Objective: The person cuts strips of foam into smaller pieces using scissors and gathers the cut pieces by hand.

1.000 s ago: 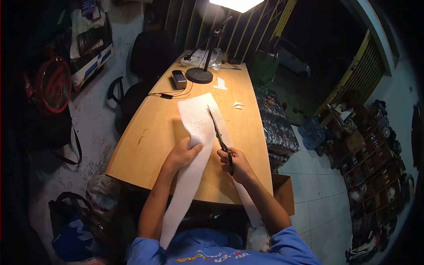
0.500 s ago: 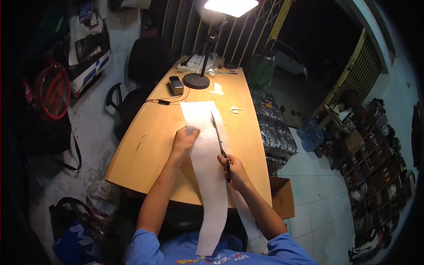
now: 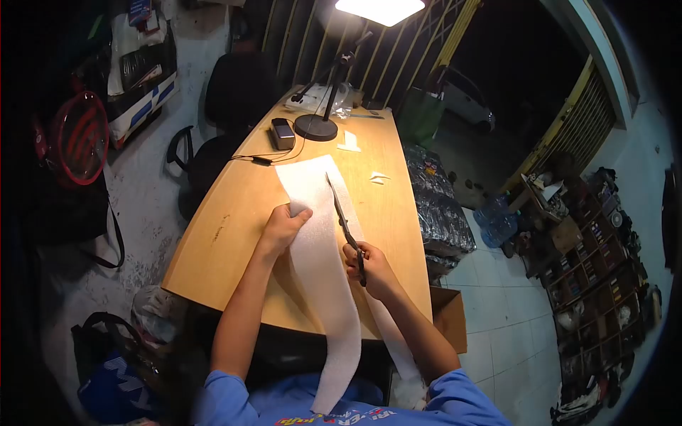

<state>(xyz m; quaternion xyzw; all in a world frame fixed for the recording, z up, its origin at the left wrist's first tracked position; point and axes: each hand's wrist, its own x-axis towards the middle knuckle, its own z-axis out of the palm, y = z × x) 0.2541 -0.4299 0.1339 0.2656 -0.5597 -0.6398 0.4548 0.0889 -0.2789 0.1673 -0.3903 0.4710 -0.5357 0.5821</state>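
Observation:
A long white foam-like sheet (image 3: 316, 255) lies over the wooden table (image 3: 227, 248) and hangs past its near edge. My left hand (image 3: 284, 226) pinches the sheet's left edge, thumb on top. In my right hand (image 3: 369, 268) are black scissors (image 3: 342, 221), their blades pointing away from me along a lengthwise cut. A narrower strip (image 3: 387, 323) lies to the right of the cut and hangs under my right forearm. Beyond the cut, the two parts join near the sheet's far end.
A desk lamp (image 3: 316, 128), a dark boxy device (image 3: 282, 133) with a cable, and white scraps (image 3: 349, 140) are farther back on the table. Wrapped bundles (image 3: 439, 206) and a cardboard box (image 3: 448, 319) stand to the right. A black chair (image 3: 238, 92) is at the left.
Over the last second my left hand has moved up the sheet, and its wide hanging part has swung right. Since half a second ago, both hands, the scissors and the sheet have shifted slightly left.

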